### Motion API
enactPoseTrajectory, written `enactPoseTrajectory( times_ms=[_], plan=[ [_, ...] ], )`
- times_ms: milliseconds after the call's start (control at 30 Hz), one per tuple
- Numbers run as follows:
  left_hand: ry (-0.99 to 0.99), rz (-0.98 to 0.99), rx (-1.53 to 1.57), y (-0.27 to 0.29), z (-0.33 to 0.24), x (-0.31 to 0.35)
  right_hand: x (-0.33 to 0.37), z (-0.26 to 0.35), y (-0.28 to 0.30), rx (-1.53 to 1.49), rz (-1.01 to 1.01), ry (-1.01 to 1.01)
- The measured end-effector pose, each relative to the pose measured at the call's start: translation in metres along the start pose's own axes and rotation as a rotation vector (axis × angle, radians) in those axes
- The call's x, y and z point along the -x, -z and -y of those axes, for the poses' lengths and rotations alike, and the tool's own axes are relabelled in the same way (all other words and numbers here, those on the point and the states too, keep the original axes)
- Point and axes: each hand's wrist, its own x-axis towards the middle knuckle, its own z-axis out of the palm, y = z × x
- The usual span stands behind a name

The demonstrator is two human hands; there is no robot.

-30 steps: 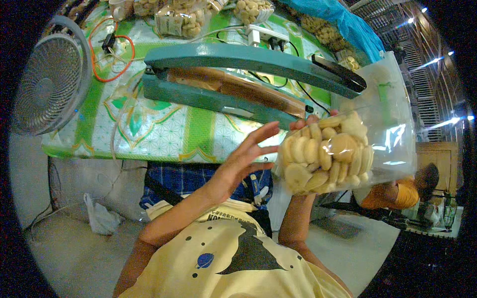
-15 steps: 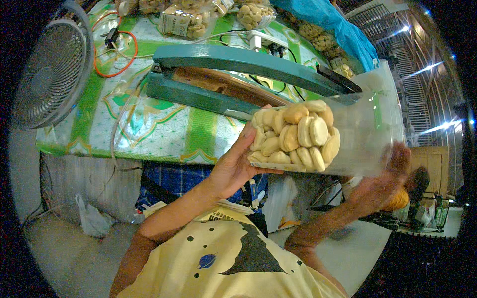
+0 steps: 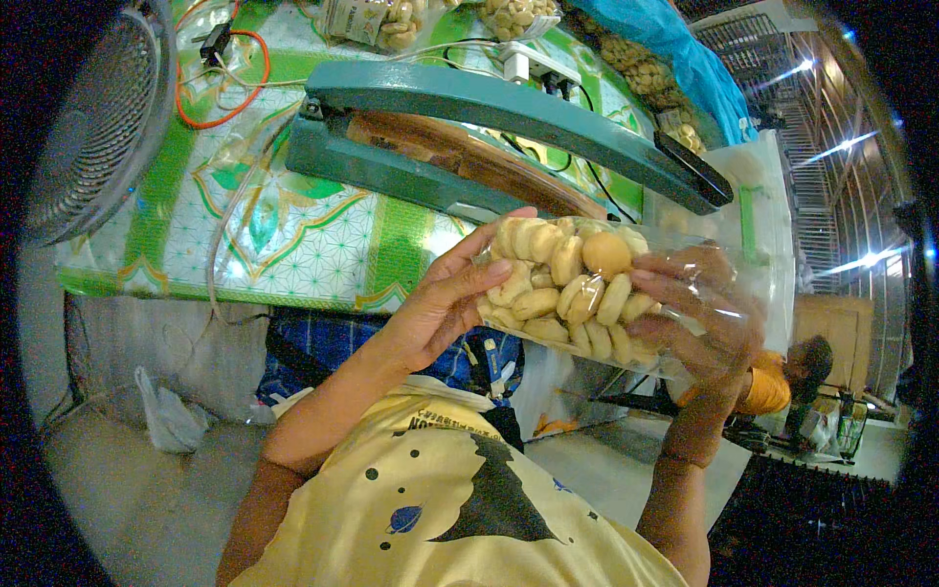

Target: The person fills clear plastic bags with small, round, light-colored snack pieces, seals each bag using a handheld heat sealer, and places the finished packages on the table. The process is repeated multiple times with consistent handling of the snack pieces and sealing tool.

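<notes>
A clear plastic bag of round, pale cookies [image 3: 562, 293] lies sideways in front of me, its contents gathered toward the left end. My left hand [image 3: 425, 308] grips that filled end, thumb on top and the other fingers behind or under it. At the right, my right hand [image 3: 699, 313] is closed over the looser part of the bag, with its fingertips against the cookies; some cookies are hidden behind them. Just beyond the bag stands a teal hand-lever bag sealer [image 3: 460, 93] with a black handle end, its long arm raised above the base.
A grey fan [image 3: 93, 127] stands at the left of the table with a green-and-white cover [image 3: 323, 240]. Filled cookie bags [image 3: 391, 24], a white power strip [image 3: 528, 68] and an orange cord [image 3: 259, 88] lie behind. A person in orange [image 3: 768, 386] is off to the right.
My right hand has moved left from the bag's far end onto the cookies and closed over the bag. The bag has tilted, its right end lower, and the cookies have shifted.
</notes>
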Motion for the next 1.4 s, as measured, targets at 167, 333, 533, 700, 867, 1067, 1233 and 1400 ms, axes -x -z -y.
enactPoseTrajectory(
  times_ms=[167, 333, 533, 700, 867, 1067, 1233, 1400],
  plan=[
    [-0.014, -0.022, 0.104, -0.001, -0.003, 0.000, 0.002, 0.000, -0.006, -0.213, -0.143, -0.417],
    [-0.061, 0.021, 0.021, 0.005, -0.004, -0.004, -0.003, -0.013, -0.008, -0.572, -0.081, -0.331],
    [-0.037, -0.043, -0.137, 0.008, -0.003, -0.008, -0.007, -0.001, -0.024, -0.983, 0.020, -0.780],
    [-0.038, 0.029, -0.125, 0.009, -0.002, -0.014, -0.007, 0.005, -0.035, -0.827, 0.021, -0.684],
    [0.010, -0.011, -0.151, 0.008, 0.001, -0.013, -0.009, 0.006, -0.040, -0.430, 0.094, -0.430],
    [-0.006, 0.021, -0.081, 0.013, 0.003, -0.019, -0.004, 0.007, -0.042, -0.342, 0.024, -0.468],
    [0.073, -0.014, -0.032, 0.017, 0.003, -0.018, 0.001, -0.005, -0.050, -0.292, -0.055, -0.327],
    [0.047, 0.092, -0.157, 0.023, 0.006, -0.011, 0.005, -0.007, -0.053, -0.458, -0.007, -0.349]
  ],
)
